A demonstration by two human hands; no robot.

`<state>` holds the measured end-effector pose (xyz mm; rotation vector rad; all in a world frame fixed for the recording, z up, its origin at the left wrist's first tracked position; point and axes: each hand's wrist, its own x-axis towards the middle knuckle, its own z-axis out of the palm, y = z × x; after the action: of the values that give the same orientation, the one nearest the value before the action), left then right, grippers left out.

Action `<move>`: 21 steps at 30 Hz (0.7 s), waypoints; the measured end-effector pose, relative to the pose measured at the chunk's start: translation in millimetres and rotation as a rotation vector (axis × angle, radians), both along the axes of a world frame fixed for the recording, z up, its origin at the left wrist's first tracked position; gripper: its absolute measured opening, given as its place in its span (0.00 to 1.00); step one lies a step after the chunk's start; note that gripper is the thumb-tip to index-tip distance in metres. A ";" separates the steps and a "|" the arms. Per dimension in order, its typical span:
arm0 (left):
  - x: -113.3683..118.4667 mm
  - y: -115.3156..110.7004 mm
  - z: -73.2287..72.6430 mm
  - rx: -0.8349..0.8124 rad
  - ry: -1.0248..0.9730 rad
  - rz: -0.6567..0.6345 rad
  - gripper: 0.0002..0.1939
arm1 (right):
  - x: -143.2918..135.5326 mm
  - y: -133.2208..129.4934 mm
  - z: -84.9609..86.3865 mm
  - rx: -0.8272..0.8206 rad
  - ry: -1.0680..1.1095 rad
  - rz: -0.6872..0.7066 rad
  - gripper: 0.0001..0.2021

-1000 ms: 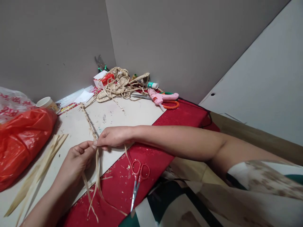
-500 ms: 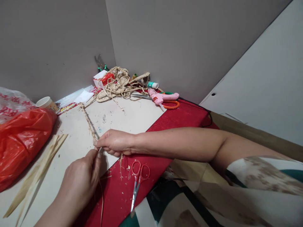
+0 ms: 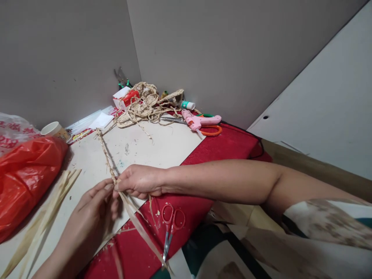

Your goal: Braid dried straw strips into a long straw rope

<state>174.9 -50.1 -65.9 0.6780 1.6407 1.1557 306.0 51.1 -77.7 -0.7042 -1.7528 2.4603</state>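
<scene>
A thin braided cord of pale plant fibre (image 3: 106,155) runs down the white board to where both my hands meet. My left hand (image 3: 94,205) pinches the cord's lower end, its thumb and forefinger at the braid and the other fingers curled loosely. My right hand (image 3: 142,180) is closed on the same end from the right side. A loose flat fibre strand (image 3: 141,228) trails from between my hands down towards my lap. The exact grip at the fingertips is partly hidden.
Red-handled scissors (image 3: 171,224) lie on the red cloth (image 3: 232,143). Dry husk strips (image 3: 49,217) lie at left beside an orange plastic bag (image 3: 31,170). Behind are a paper cup (image 3: 55,130), a heap of braided cord (image 3: 145,106) and a pink glue gun (image 3: 197,120).
My left hand has turned and opened out slightly, moving a little left at the cord's end. A flat strand now hangs into view below my right hand, which stays almost in place.
</scene>
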 end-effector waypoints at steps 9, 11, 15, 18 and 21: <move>-2.1 -5.9 -2.3 -0.113 -0.058 -0.042 0.13 | -1.0 8.8 2.2 0.293 -0.088 0.151 0.07; -4.5 -4.3 -4.5 -0.112 -0.055 -0.081 0.12 | -1.0 9.7 2.4 0.459 -0.073 0.174 0.07; -2.4 -2.4 -8.7 -0.037 0.001 -0.066 0.12 | 2.1 9.4 5.3 0.825 -0.056 0.216 0.09; 1.4 -2.0 -10.2 0.013 0.036 -0.029 0.13 | 12.3 10.2 14.1 1.074 -0.060 0.294 0.12; 2.6 -1.5 -12.2 0.050 0.070 -0.013 0.14 | 25.6 14.5 35.1 1.250 -0.080 0.340 0.15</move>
<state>177.5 -51.6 -78.1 0.7682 1.6679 1.1784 331.7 65.6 -42.6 -0.3438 -2.9765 0.9344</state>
